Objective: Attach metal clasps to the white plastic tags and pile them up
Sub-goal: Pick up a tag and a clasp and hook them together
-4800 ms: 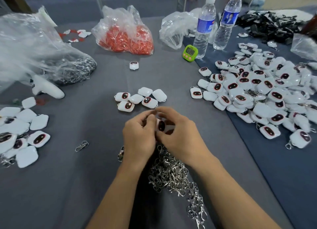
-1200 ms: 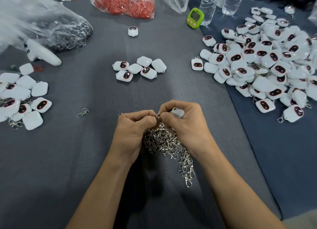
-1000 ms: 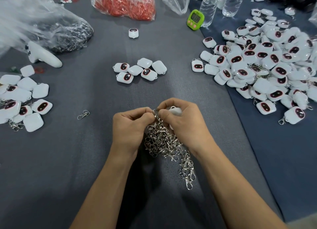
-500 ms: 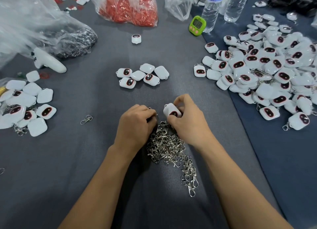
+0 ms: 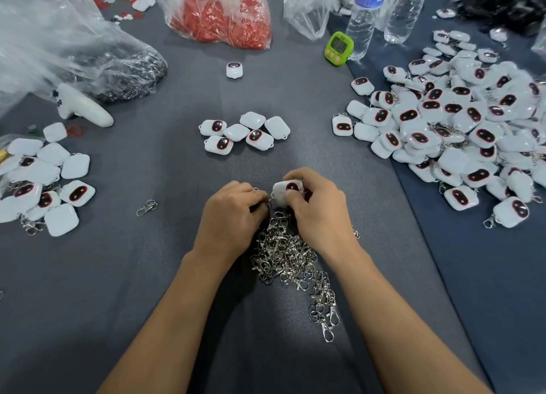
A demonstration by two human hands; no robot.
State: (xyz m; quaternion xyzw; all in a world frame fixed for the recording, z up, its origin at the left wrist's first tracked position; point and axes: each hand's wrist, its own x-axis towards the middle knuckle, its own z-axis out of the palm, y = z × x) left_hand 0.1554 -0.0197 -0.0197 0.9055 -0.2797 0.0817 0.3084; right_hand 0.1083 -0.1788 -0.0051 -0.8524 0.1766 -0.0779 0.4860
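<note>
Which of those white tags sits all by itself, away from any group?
The lone tag at the far centre, just before the red-filled bag. All others lie in clusters or piles, except the held tag in the right hand.

The left hand (image 5: 230, 216) and right hand (image 5: 319, 213) are bare, like both visible forearms.

The left hand (image 5: 233, 213) is curling under, hiding whether it is pinching anything. The right hand (image 5: 317, 209) is covering the lower part of the white rounded plastic tag (image 5: 288, 190). Beyond the right hand, two clear plastic water bottles (image 5: 362, 24) are running off the top edge.
</note>
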